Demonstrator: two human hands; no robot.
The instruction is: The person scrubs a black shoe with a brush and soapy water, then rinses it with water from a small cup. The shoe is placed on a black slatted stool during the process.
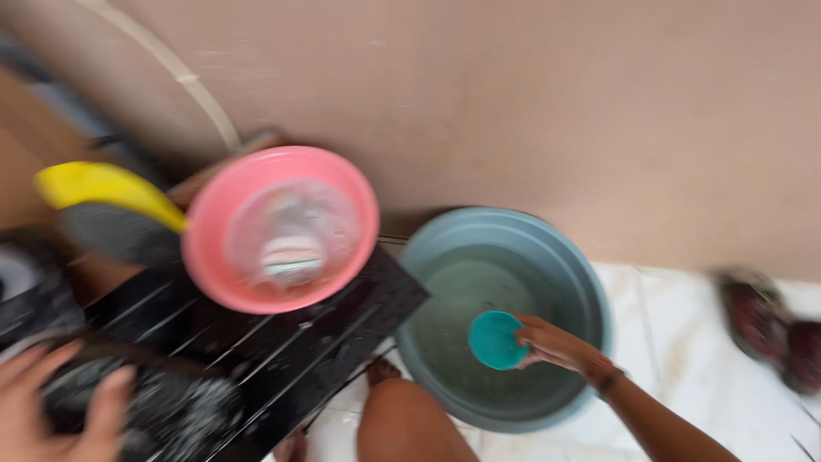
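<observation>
My right hand (554,344) reaches into a grey-green basin (445,248) of water and grips a small teal cup (495,339) just above the water. My left hand (53,409) at the lower left edge rests on a dark, soapy pan (167,409) lying on a black slab (342,329). A pink basin (214,231) holding a clear glass item stands on the slab behind the pan. The frame is blurred.
A yellow dish (94,184) and a dark round pan (120,233) sit at the left beside the pink basin. My knee (402,423) is at the bottom centre. Dark red sandals (774,329) lie on the white tiled floor at the right. A beige wall stands behind.
</observation>
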